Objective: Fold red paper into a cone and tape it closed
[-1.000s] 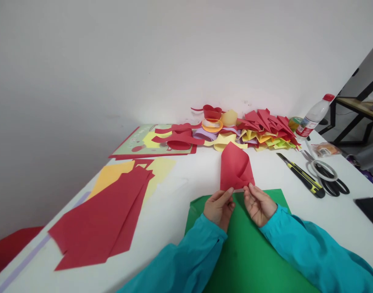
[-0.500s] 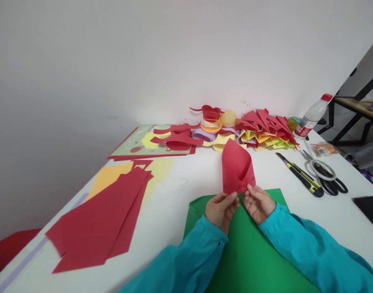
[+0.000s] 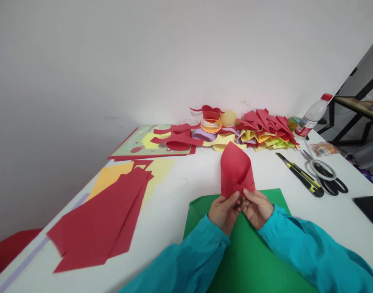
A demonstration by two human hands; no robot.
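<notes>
Both hands pinch the near edge of a curled piece of red paper, which stands up with a pointed far tip and its sides bent round into a loop. My left hand is closed on the lower edge, thumb on top. Close beside it, my right hand grips the same edge, its thumb near the overlap. The fingers under the paper are partly hidden. Beneath my hands and forearms lies a green sheet on the white table.
Flat red paper pieces lie at left over yellow sheets. Folded paper shapes are heaped against the wall. To the right are a utility knife, scissors, a roll of tape, a bottle and a black phone-like object.
The red paper has shifted slightly toward me and to the left. My hands have drawn closer together, the right thumb now sitting lower on the paper's near edge.
</notes>
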